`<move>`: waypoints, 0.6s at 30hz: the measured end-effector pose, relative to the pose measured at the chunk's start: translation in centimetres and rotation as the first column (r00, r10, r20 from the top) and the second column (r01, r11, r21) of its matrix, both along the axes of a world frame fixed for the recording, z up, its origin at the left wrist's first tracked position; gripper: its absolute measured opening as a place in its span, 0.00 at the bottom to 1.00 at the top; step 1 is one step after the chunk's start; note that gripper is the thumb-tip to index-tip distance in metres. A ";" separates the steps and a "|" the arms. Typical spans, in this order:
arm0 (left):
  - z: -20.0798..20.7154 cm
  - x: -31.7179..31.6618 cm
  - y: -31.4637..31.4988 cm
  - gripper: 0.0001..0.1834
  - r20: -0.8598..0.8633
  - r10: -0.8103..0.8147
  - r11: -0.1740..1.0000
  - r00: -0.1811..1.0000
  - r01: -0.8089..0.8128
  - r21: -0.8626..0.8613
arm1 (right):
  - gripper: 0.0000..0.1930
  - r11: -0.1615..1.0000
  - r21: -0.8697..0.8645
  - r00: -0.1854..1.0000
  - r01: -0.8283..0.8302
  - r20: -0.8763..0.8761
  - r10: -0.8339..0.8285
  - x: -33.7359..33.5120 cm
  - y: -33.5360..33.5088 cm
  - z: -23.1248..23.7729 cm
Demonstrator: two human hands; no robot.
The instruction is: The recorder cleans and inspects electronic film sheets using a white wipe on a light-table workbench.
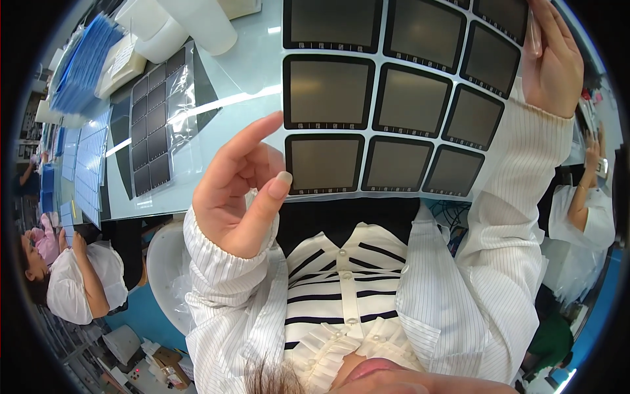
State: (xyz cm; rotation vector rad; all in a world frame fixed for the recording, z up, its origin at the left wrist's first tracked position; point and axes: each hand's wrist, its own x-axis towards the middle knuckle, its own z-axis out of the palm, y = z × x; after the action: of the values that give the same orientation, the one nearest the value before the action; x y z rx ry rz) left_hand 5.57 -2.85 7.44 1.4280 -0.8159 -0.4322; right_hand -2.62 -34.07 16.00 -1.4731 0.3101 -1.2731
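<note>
A clear sheet with rows of dark grey, black-framed rectangular panels (328,92) is held up in front of me, above the table's near edge. At its lower left edge my left hand (239,187) has the thumb on the front, and the index fingertip goes behind the rim. My right hand (554,62) grips the upper right edge, its fingers partly hidden at the picture's border. A similar sheet of dark panels (149,125) lies on the table to the left, partly under shiny clear film (182,108).
White rolls (200,26) and a stack of blue sheets (85,62) stand at the back left of the glass-topped table (246,59). Blue-white strips (88,164) lie at its left end. Co-workers sit at left (85,282) and right (584,203). A white chair (167,269) stands beside me.
</note>
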 end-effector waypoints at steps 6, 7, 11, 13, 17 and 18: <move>0.4 0.1 0.2 0.26 0.033 0.030 0.999 0.999 -0.029 -0.027 | 0.09 0.995 -0.030 0.995 -0.099 0.010 0.099 0.6 0.0 0.7; 0.4 0.1 0.3 0.26 0.048 0.034 0.999 0.998 -0.032 -0.030 | 0.09 0.993 -0.027 0.994 -0.111 0.011 0.111 0.7 -0.1 0.7; 0.5 0.2 0.7 0.26 0.047 0.052 0.999 0.998 -0.051 -0.020 | 0.09 0.989 -0.031 0.990 -0.142 0.012 0.143 0.9 0.0 0.5; 0.3 0.4 0.9 0.26 0.075 0.063 0.998 0.995 -0.062 -0.022 | 0.09 0.989 -0.045 0.990 -0.139 0.008 0.139 1.0 0.0 0.4; 0.4 0.3 1.3 0.26 0.061 0.077 0.997 0.995 -0.076 -0.020 | 0.08 0.980 -0.063 0.981 -0.189 0.033 0.192 1.4 -0.2 0.2; 0.4 0.3 1.5 0.26 0.055 0.089 0.996 0.995 -0.087 -0.037 | 0.08 0.980 -0.062 0.981 -0.190 0.033 0.193 1.6 0.1 0.4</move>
State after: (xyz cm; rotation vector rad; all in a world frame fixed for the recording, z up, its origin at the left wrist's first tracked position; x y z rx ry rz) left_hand 5.85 -1.39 7.82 1.4431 -0.7991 -0.3103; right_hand -1.02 -33.92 16.38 -1.4882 0.1028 -1.1619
